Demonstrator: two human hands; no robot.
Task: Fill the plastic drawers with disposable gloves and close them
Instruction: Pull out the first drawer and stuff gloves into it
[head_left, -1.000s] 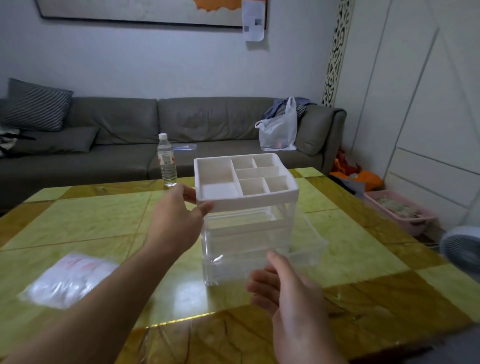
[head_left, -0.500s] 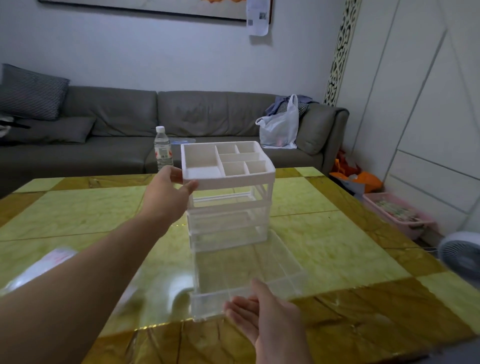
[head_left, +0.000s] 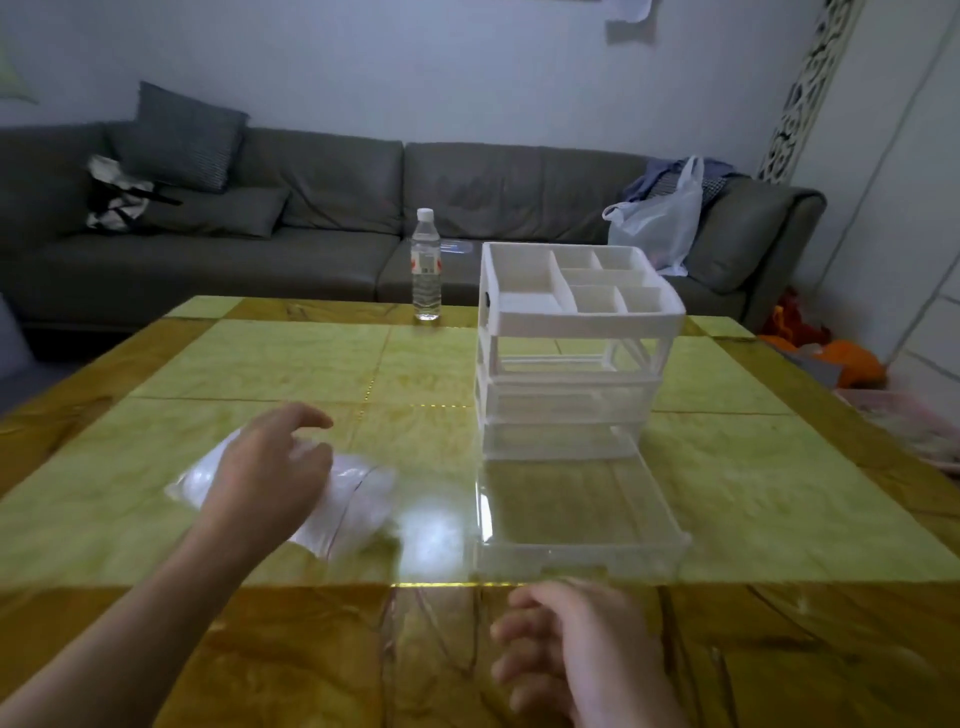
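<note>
Gloves, sealed in a clear plastic packet, lie on our green-and-amber table, just left of the drawer unit. Our left hand is over the packet with fingers loosely spread; motion blur keeps us from telling whether they touch it. Our right hand hangs near the table's front edge with fingers loosely curled, holding nothing, just short of the bottom drawer, which is pulled nearly all the way out and looks empty. We judge the risks plain: the slick packet could slide on the glossy tabletop under a shallow grab, and the extended drawer, barely held by its frame, could come free or tip if we press gloves down near its front lip. A water bottle stands well behind, out of harm's way.
</note>
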